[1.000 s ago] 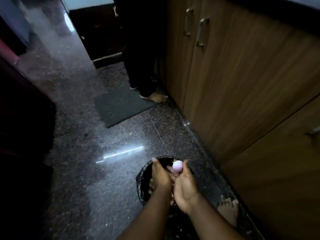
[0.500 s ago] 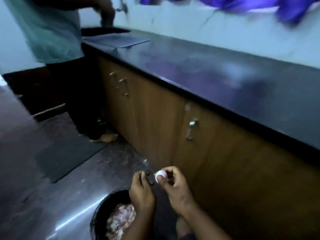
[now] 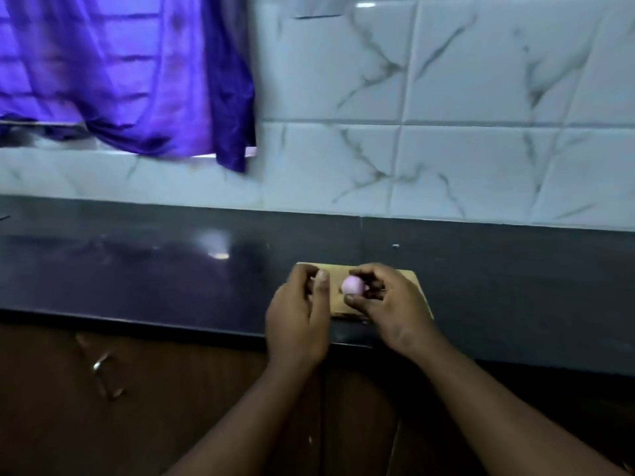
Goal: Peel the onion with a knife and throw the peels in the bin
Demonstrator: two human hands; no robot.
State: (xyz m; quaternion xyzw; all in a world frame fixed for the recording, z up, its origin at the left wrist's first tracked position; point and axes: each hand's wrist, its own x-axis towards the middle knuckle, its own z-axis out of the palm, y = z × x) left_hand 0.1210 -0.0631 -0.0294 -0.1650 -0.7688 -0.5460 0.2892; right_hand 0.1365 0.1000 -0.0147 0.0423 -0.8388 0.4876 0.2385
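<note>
two hands, one onion, one board, no knife or bin that i can make out. nearest: left hand (image 3: pixel 299 314) at the board's (image 3: pixel 417 286) left edge, fingers curled, thumb up; looks like something small may be tucked in it but can't tell what, or whether it grips anything. right hand (image 3: pixel 381 300) over the board's middle, pinching the onion (image 3: pixel 353 285) between thumb below and fingertips above. onion is pale pink, smooth, looks already peeled; roughly round, no clear long axis. it sits just right of the left thumb, apart from it, so the right hand owns it and the left is the nearer free one. board lies flat on the dark counter (image 3: pixel 137 269); beyond it, tile wall (image 3: pixel 446 149), purple curtain (image 3: pixel 137 80) far left of the board.
</note>
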